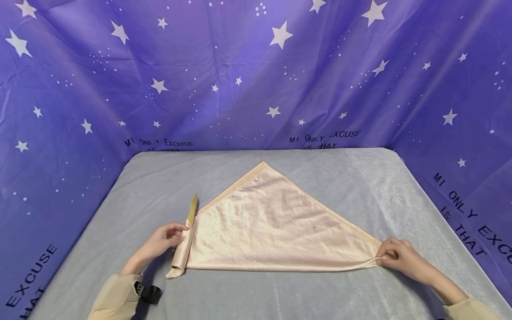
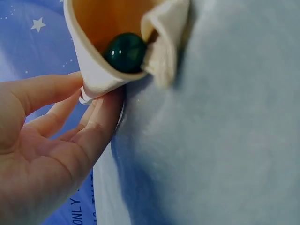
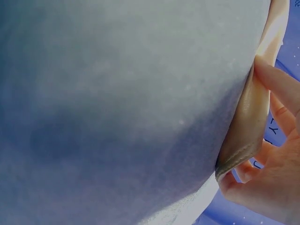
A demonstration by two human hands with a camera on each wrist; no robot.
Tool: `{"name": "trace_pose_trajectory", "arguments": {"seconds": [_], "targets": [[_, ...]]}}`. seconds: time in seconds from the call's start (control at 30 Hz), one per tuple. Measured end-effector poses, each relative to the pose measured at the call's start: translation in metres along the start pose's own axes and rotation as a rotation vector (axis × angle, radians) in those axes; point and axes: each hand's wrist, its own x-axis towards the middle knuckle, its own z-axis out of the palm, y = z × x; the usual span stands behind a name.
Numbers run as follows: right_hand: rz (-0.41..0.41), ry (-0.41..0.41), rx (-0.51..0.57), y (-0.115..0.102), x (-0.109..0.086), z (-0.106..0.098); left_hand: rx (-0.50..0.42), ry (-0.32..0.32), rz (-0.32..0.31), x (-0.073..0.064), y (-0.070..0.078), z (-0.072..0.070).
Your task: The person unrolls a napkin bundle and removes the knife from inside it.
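A pale pink satin cloth (image 1: 276,218) lies as a triangle, its peak toward the back. At its left end the cloth is rolled into an upright-lying tube (image 1: 182,254), with a yellow pointed tip (image 1: 193,208) sticking out at the far end. My left hand (image 1: 162,242) pinches this roll from the left with thumb and fingers. Inside the roll's near opening, the left wrist view shows a shiny dark green ball-like thing (image 2: 126,52), the rest of it hidden by cloth. My right hand (image 1: 404,260) pinches the cloth's right corner, which is gathered and folded between thumb and fingers (image 3: 276,79).
A grey-blue covered table (image 1: 344,173) carries the cloth. Purple curtains (image 1: 240,102) with white stars and black lettering enclose it at the back and both sides. A black strap with a small device (image 1: 149,293) sits at the left wrist.
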Motion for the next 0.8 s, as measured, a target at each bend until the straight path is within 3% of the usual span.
{"name": "trace_pose_trajectory", "arguments": {"seconds": [0.27, 0.6, 0.8], "targets": [[-0.005, 0.003, 0.010, -0.0002, 0.0002, 0.0002, 0.031, 0.014, -0.036, -0.0006, 0.0011, -0.0006], [0.002, -0.010, 0.010, 0.0006, 0.0002, 0.0001, 0.107, 0.010, 0.005, -0.0004, 0.0017, 0.0005], [-0.061, 0.015, 0.044, 0.0004, 0.0014, 0.0002, 0.125, 0.035, 0.036, -0.0021, -0.0001, 0.0017]]}}
